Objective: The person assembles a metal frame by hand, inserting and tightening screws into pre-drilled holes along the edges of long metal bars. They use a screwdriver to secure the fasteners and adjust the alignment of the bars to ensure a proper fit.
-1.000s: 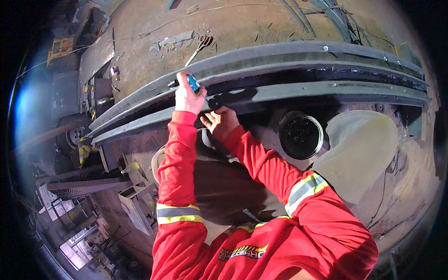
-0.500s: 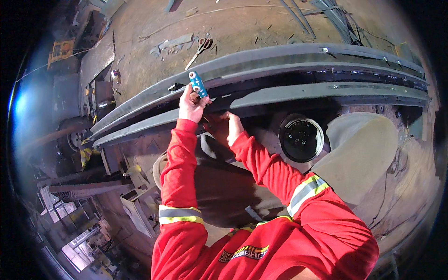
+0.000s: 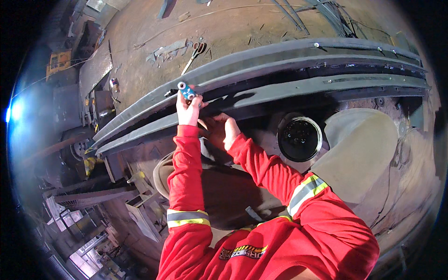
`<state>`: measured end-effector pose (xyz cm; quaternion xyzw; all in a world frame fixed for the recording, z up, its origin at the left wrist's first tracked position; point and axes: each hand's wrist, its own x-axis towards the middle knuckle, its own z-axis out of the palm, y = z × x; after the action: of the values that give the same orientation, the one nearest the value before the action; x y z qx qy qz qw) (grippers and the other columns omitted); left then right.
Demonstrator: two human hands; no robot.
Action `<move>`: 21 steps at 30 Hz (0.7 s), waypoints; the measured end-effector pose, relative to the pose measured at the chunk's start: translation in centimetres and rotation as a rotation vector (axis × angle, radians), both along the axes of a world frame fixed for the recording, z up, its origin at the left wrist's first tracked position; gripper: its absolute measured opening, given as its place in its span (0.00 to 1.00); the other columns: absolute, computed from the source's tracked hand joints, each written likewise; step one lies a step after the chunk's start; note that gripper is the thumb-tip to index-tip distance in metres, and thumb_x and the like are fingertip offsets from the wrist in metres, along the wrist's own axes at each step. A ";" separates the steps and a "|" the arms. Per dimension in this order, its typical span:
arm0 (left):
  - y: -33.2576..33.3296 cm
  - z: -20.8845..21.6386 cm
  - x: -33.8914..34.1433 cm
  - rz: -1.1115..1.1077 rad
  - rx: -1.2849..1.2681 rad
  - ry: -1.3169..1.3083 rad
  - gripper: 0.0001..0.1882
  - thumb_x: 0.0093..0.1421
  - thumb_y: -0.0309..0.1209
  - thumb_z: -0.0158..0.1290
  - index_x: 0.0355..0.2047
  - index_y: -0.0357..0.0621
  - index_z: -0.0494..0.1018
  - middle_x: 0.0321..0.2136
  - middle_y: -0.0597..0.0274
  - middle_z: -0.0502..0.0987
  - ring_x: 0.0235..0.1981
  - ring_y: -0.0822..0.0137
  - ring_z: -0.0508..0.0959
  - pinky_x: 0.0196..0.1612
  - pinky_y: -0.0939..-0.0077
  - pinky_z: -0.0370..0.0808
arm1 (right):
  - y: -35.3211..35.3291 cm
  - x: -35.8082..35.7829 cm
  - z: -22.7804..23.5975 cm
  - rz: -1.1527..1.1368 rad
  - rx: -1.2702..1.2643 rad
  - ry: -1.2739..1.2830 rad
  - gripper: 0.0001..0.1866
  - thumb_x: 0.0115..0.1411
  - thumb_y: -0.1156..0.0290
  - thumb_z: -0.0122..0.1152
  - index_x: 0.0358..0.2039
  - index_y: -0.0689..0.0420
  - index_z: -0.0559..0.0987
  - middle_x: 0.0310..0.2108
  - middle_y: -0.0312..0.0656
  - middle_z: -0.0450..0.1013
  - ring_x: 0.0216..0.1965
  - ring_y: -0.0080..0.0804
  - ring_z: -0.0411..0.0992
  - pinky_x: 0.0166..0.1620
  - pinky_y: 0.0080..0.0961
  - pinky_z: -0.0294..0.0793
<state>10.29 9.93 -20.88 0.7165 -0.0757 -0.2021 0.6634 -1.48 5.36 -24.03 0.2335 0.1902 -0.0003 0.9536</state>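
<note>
The blue tool (image 3: 187, 91) is held over the left half of the long grey bars (image 3: 280, 87). It is gripped by the fingers of the left hand (image 3: 188, 112). The right hand (image 3: 224, 130) is bent in the shade at the near side of the bars; whether anything is held in it cannot be told.

The tool could be dropped into the dark gap between the bars if the grip is too loose. The small black part (image 3: 171, 93), which seems to lie on the bars, could be knocked off if it is bumped. Fingers could be scraped if they are pushed on the bars' edges, as that spot is made hard to see by the shade.

On the far side of the bars, brown floor (image 3: 242, 35) is seen, with scraps (image 3: 169, 49) and scissors (image 3: 193, 56) left on it. On the near side, a round black tub (image 3: 320, 138) is placed. Past the left end of the bars, a yellow crate (image 3: 58, 62) and a bright light (image 3: 17, 109) can be seen.
</note>
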 end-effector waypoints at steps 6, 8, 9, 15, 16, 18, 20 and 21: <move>-0.7 -0.1 1.4 0.029 -0.138 0.237 0.15 0.60 0.41 0.53 0.30 0.44 0.65 0.16 0.64 0.66 0.12 0.72 0.66 0.12 0.79 0.60 | -0.3 -0.2 0.3 0.015 0.063 -0.072 0.11 0.51 0.69 0.46 0.33 0.58 0.74 0.39 0.46 0.73 0.45 0.42 0.69 0.52 0.47 0.65; -2.2 -0.2 0.8 0.161 -0.044 0.158 0.21 0.59 0.47 0.54 0.22 0.47 0.61 0.10 0.69 0.61 0.07 0.75 0.61 0.09 0.80 0.53 | -0.5 -0.4 -0.6 0.069 0.027 -0.102 0.10 0.51 0.68 0.46 0.31 0.58 0.73 0.36 0.45 0.73 0.43 0.41 0.70 0.50 0.43 0.66; -2.7 -0.1 0.6 0.223 -0.014 0.140 0.21 0.59 0.48 0.54 0.21 0.48 0.60 0.10 0.69 0.60 0.07 0.76 0.60 0.09 0.81 0.53 | -0.6 -0.4 -0.9 0.097 0.010 -0.118 0.09 0.51 0.68 0.46 0.30 0.58 0.73 0.35 0.45 0.74 0.41 0.41 0.70 0.48 0.41 0.66; -3.9 -0.6 1.3 0.442 0.001 0.047 0.25 0.59 0.48 0.55 0.14 0.53 0.57 0.10 0.75 0.57 0.07 0.80 0.54 0.11 0.81 0.48 | -0.4 -0.4 -0.4 0.111 -0.036 -0.028 0.09 0.51 0.67 0.48 0.29 0.56 0.74 0.31 0.41 0.74 0.37 0.38 0.71 0.44 0.36 0.66; -4.0 -0.7 1.3 0.447 0.007 0.032 0.24 0.59 0.47 0.55 0.14 0.53 0.57 0.10 0.75 0.57 0.07 0.80 0.54 0.11 0.81 0.48 | -0.2 -0.3 -0.8 0.101 -0.029 -0.058 0.09 0.51 0.67 0.48 0.29 0.56 0.74 0.31 0.41 0.74 0.38 0.37 0.71 0.44 0.36 0.66; -4.4 -0.7 1.2 0.453 0.019 0.001 0.23 0.59 0.46 0.55 0.15 0.52 0.58 0.10 0.75 0.57 0.07 0.80 0.55 0.11 0.82 0.48 | 0.0 0.0 -2.0 0.077 -0.015 -0.119 0.09 0.51 0.67 0.49 0.29 0.56 0.74 0.32 0.41 0.74 0.38 0.37 0.71 0.44 0.36 0.66; -4.7 -0.1 1.3 0.497 -0.014 -0.014 0.22 0.59 0.46 0.55 0.16 0.52 0.59 0.10 0.75 0.58 0.08 0.80 0.55 0.11 0.82 0.49 | 0.1 0.0 -2.9 0.075 0.020 -0.176 0.07 0.51 0.68 0.49 0.29 0.56 0.73 0.32 0.40 0.73 0.41 0.37 0.70 0.46 0.38 0.66; -4.3 0.3 1.2 0.528 -0.025 -0.023 0.21 0.59 0.46 0.55 0.17 0.51 0.60 0.11 0.74 0.58 0.08 0.79 0.55 0.11 0.82 0.49 | 0.5 -0.1 -2.9 0.082 0.044 -0.205 0.07 0.50 0.69 0.49 0.28 0.56 0.72 0.33 0.39 0.73 0.42 0.36 0.70 0.46 0.39 0.66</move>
<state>11.50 5.61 -20.61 0.7055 0.1039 -0.0131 0.7009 -1.57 5.85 -26.98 0.2454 0.1012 0.0668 0.9618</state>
